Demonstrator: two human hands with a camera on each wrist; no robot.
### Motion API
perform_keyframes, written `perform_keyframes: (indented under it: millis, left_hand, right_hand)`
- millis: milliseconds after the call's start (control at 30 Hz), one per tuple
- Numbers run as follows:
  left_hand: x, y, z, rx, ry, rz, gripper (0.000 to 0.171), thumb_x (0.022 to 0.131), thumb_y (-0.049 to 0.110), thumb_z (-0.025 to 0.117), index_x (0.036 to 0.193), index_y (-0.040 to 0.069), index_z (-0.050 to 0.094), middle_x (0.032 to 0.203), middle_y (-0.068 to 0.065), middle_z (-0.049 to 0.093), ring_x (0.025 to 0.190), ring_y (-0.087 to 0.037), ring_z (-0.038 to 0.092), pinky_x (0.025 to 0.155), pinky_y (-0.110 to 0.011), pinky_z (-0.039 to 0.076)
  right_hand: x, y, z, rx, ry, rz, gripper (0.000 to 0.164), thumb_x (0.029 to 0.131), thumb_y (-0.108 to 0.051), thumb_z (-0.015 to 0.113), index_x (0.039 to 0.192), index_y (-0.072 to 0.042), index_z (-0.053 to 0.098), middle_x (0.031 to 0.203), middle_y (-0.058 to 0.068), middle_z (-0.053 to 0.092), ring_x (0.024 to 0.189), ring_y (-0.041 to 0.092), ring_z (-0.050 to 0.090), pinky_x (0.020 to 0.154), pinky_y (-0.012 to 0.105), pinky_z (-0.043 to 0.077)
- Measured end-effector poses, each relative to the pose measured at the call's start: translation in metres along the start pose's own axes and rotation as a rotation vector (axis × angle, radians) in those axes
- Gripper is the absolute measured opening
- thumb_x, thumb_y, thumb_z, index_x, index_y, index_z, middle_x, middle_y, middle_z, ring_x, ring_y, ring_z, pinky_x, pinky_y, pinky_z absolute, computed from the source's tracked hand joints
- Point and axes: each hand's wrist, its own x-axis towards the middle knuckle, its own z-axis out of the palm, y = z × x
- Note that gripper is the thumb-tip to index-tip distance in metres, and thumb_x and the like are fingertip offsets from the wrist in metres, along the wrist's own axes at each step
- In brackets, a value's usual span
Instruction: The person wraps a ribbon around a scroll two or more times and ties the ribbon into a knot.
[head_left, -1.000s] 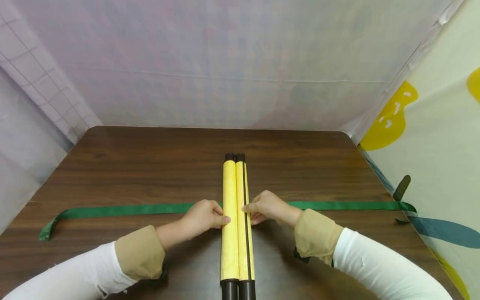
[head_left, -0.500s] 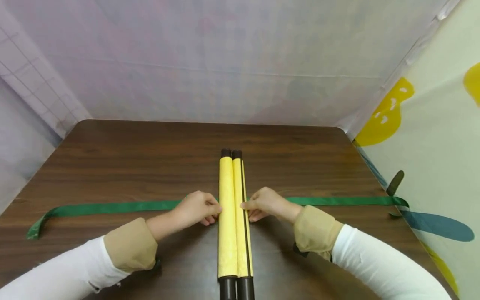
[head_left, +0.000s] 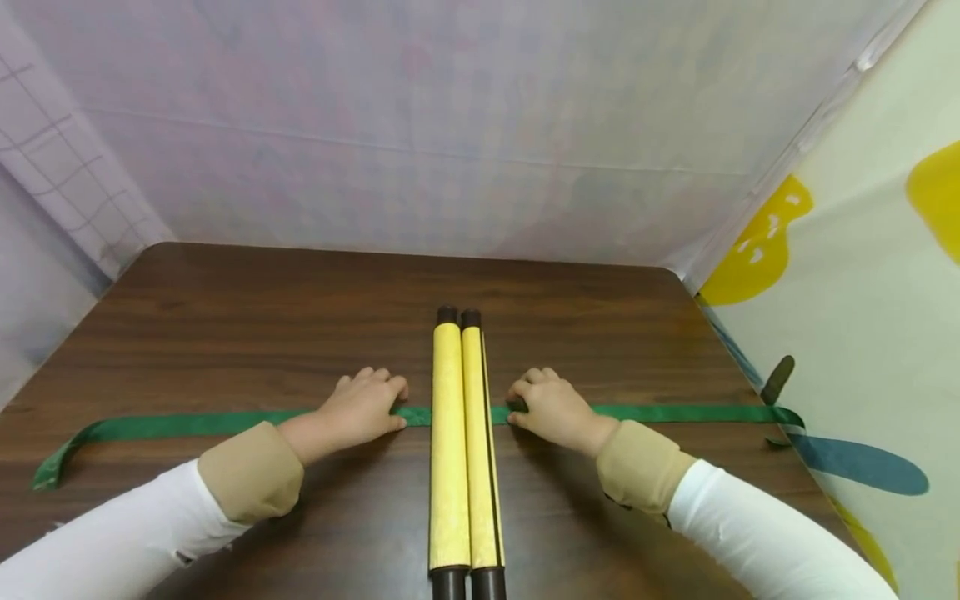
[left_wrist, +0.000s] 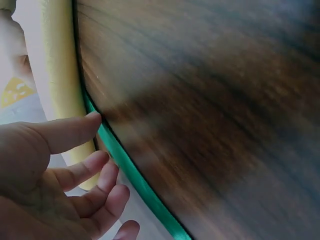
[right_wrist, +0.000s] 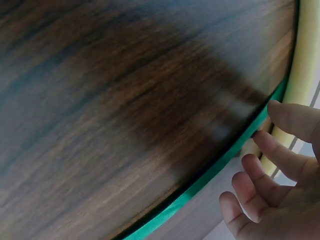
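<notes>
A yellow scroll (head_left: 449,450), rolled up from both sides into two tubes with dark brown rod ends, lies lengthwise on the table (head_left: 300,333). Under it a green ribbon (head_left: 187,424) runs crosswise, sticking out left and right. Just left of the scroll, my left hand (head_left: 356,408) is at the ribbon; the left wrist view has thumb and fingertips spread apart beside its edge. My right hand (head_left: 555,408) mirrors this on the other side, thumb and index finger (right_wrist: 280,150) at the ribbon with a gap between them. Whether the fingertips press on the ribbon is hard to tell.
The ribbon's right end hangs over the table's right edge, its left end curls near the left side. A pale curtain (head_left: 420,167) stands behind the table, and a patterned cloth (head_left: 855,333) with yellow and blue shapes hangs at the right.
Both hands have let go of the scroll's sides and moved outward, down to the green ribbon. The scroll stays lying across the ribbon; the head view has shifted slightly.
</notes>
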Motion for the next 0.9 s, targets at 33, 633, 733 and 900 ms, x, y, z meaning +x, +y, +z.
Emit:
perform_keyframes:
  millis: [33, 633, 733, 900]
  left_hand:
    - [0.0, 0.0, 0.0, -0.002, 0.003, 0.002, 0.028, 0.087, 0.025, 0.078, 0.106, 0.01, 0.065, 0.105, -0.01, 0.063, 0.098, -0.029, 0.055, 0.081, -0.047, 0.045]
    - [0.002, 0.003, -0.012, -0.132, -0.106, -0.028, 0.016, 0.09, 0.02, 0.073, 0.087, 0.013, 0.059, 0.077, 0.0, 0.058, 0.075, -0.019, 0.051, 0.073, -0.036, 0.033]
    - [0.002, -0.003, -0.017, -0.224, -0.155, -0.039, 0.015, 0.092, 0.019, 0.071, 0.087, 0.01, 0.06, 0.07, 0.0, 0.06, 0.066, -0.015, 0.055, 0.07, -0.032, 0.041]
    - [-0.003, -0.02, -0.031, -0.393, -0.259, -0.039, 0.019, 0.093, 0.018, 0.07, 0.081, 0.005, 0.063, 0.066, -0.001, 0.061, 0.057, -0.011, 0.055, 0.063, -0.027, 0.049]
  right_hand:
    - [0.001, -0.001, 0.001, 0.002, -0.001, 0.001, 0.022, 0.09, -0.026, 0.075, 0.105, -0.009, 0.071, 0.107, 0.012, 0.064, 0.099, 0.031, 0.057, 0.084, 0.046, 0.053]
    - [0.011, -0.002, -0.006, 0.22, -0.146, 0.077, 0.017, 0.088, -0.01, 0.071, 0.094, -0.011, 0.055, 0.075, 0.0, 0.057, 0.065, 0.015, 0.049, 0.059, 0.026, 0.04]
    - [0.009, 0.001, -0.008, 0.276, -0.17, 0.103, 0.022, 0.091, -0.013, 0.071, 0.109, -0.007, 0.059, 0.088, 0.006, 0.068, 0.071, 0.016, 0.06, 0.066, 0.029, 0.05]
    - [0.005, 0.009, -0.022, 0.245, -0.216, 0.114, 0.022, 0.093, -0.024, 0.071, 0.106, -0.005, 0.07, 0.102, 0.008, 0.073, 0.09, 0.021, 0.067, 0.08, 0.037, 0.055]
